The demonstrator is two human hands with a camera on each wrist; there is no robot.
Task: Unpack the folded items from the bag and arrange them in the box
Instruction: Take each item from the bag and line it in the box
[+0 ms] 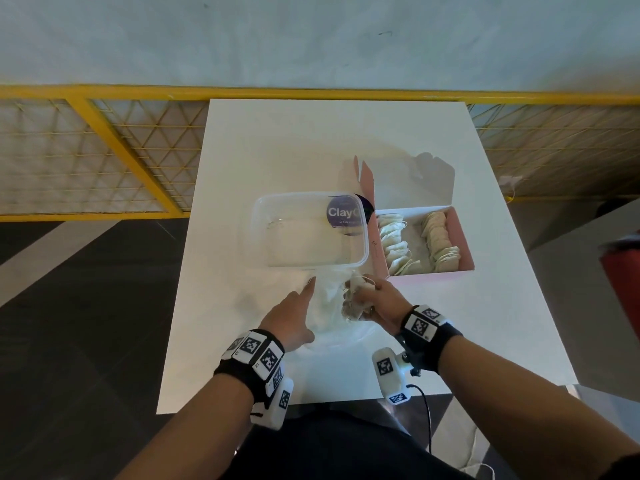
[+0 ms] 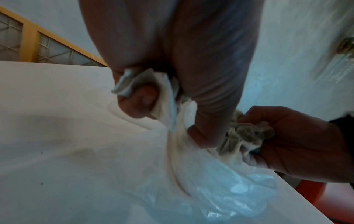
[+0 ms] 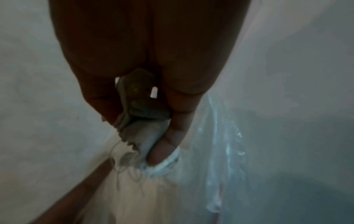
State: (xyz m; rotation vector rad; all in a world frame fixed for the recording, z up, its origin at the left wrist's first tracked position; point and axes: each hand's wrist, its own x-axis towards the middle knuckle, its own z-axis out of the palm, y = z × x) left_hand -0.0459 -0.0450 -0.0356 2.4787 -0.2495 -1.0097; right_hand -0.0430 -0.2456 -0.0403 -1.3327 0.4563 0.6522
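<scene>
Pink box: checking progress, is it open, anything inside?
Open, part filled. The pink box has its lid up, and two rows of folded items inside.

On the table (image 1: 346,133), a plastic container (image 1: 308,233) sits at the centre, and the open box (image 1: 424,237) stands just to its right, touching or nearly so, its lid raised at the far side. In the box lie 2 rows of folded items (image 1: 419,244), side by side. The bag (image 1: 329,306) lies in front of the container, between the left hand (image 1: 294,317) and the right hand (image 1: 377,299), near the table's front edge.
</scene>
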